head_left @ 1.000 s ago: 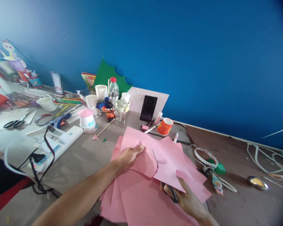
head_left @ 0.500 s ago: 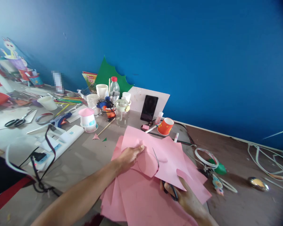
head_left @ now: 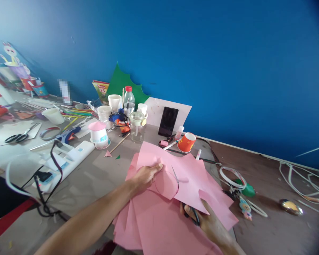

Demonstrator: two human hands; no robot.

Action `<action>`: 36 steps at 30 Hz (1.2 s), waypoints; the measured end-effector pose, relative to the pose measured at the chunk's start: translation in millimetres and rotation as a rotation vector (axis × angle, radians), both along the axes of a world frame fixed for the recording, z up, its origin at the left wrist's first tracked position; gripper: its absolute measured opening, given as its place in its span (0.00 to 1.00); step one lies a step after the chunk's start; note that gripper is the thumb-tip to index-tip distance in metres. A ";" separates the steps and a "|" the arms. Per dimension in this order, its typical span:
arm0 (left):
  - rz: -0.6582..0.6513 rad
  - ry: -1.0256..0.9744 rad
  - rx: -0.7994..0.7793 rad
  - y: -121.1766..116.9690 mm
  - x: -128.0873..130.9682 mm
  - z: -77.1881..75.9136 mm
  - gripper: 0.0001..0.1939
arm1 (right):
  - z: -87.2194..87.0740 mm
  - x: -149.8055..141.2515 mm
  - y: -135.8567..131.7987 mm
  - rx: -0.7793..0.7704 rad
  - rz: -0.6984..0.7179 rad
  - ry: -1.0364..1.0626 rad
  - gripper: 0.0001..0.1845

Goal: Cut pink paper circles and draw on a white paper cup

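Scissors (head_left: 17, 136) with black handles lie at the far left of the surface (head_left: 95, 173), at about 9 o'clock from the pink sheets, with a white power strip (head_left: 69, 159) just to their right and a white cup with a pink lid (head_left: 98, 134) beyond that. Left hand (head_left: 146, 176) comes in from 7 o'clock, fingers curled and thumb pressed down, pinching the top pink sheet (head_left: 191, 177) at the edge of a rounded flap being cut out of it. More pink sheets (head_left: 154, 226) are fanned out underneath, lying flat near the front edge of the surface. At 12 o'clock from the held sheet stand a clear jar (head_left: 136, 125), a water bottle with a red cap (head_left: 128, 99) and a black phone (head_left: 168, 121) leaning against a pale board. Right hand (head_left: 210, 223) sits at 5 o'clock, partly under the sheet, its fingers closed through the handles of a second pair of scissors (head_left: 184, 198), whose thin blades reach up into the cut. An orange paper cup (head_left: 187, 142) lies tipped at 1 o'clock, and white rings (head_left: 232, 179) rest at 3 o'clock.
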State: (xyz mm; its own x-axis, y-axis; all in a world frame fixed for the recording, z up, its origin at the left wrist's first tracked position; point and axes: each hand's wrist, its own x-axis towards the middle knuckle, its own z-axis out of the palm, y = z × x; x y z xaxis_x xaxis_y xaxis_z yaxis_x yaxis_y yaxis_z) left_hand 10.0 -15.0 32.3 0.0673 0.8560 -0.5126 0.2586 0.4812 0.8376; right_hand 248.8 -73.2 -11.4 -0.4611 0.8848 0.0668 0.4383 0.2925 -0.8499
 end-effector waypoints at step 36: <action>0.082 -0.181 -0.022 3.6 -2.3 -30.5 0.26 | -16.2 11.2 2.1 0.342 0.101 -0.249 0.13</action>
State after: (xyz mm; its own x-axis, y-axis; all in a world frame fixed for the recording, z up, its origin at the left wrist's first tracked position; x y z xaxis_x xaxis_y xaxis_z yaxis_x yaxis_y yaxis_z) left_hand 7.7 -11.4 1.8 0.0904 0.8510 -0.5173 0.0641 0.5134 0.8558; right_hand 259.9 -71.0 -27.5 -0.5836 0.7807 0.2237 0.5726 0.5909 -0.5684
